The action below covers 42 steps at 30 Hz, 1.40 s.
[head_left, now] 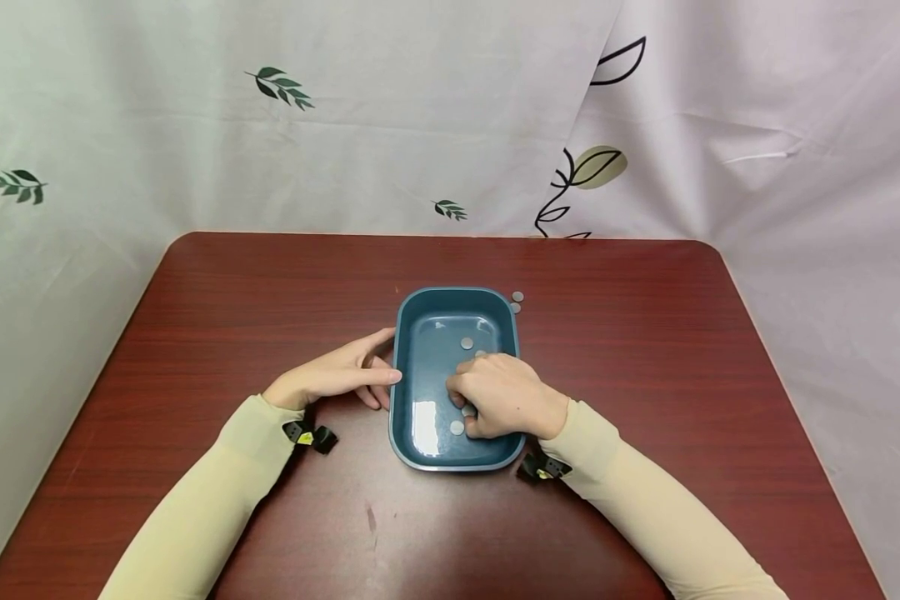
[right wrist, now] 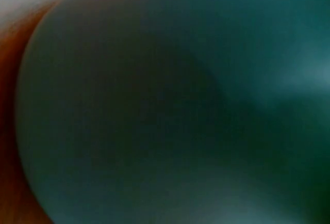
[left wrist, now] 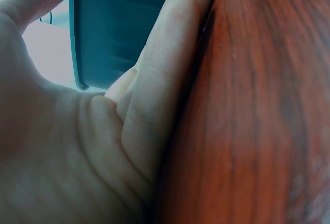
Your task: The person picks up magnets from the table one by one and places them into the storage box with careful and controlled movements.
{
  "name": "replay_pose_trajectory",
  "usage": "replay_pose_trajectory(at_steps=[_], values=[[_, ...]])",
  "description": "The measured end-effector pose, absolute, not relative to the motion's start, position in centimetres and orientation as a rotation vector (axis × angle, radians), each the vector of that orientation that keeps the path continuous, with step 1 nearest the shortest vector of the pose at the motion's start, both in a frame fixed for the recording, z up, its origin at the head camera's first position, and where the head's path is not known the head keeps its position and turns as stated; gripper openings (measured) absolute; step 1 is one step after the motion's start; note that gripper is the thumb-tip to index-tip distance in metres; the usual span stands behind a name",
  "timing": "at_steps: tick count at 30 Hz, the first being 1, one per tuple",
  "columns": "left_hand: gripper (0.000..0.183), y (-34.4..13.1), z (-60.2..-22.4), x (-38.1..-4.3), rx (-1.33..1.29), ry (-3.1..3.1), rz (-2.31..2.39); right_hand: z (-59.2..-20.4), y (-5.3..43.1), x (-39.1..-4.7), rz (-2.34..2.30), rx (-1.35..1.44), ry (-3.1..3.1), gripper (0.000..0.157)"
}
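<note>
A blue, rounded-corner tray (head_left: 423,333) lies on the table, its long sides running away from me. My left hand (head_left: 337,372) rests beside its left wall, thumb tip at the rim and fingers loosely extended. In the left wrist view, a finger (left wrist: 167,64) lies along the table against the tray's outer wall (left wrist: 111,33). Reaching over the right rim, my right hand (head_left: 506,396) is inside the tray with curled fingers. A silvery coin (head_left: 468,410) shows between its thumb and fingers. Another coin (head_left: 457,427) lies near the thumb, and a coin (head_left: 467,342) lies farther back.
Outside the tray's far right corner, two coins (head_left: 517,297) sit on the reddish-brown wooden table (head_left: 630,333). Behind the table hangs a white curtain (head_left: 390,125) with leaf prints. The right wrist view is filled by the blurred tray wall (right wrist: 129,105).
</note>
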<state>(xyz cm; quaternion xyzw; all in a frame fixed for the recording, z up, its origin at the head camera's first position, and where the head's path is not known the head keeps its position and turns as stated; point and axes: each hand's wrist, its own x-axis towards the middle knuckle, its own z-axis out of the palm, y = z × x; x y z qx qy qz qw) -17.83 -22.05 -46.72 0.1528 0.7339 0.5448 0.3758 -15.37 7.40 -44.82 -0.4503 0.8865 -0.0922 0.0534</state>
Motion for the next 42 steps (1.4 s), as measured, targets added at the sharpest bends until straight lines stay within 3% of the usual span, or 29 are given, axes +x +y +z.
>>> replay_pose_trajectory(at_steps=[42], values=[[0.092,-22.00,-46.79,-17.92,0.393,1.881,1.384,-44.71,7.88,-15.78,-0.491,-1.553,2.637,0.010]])
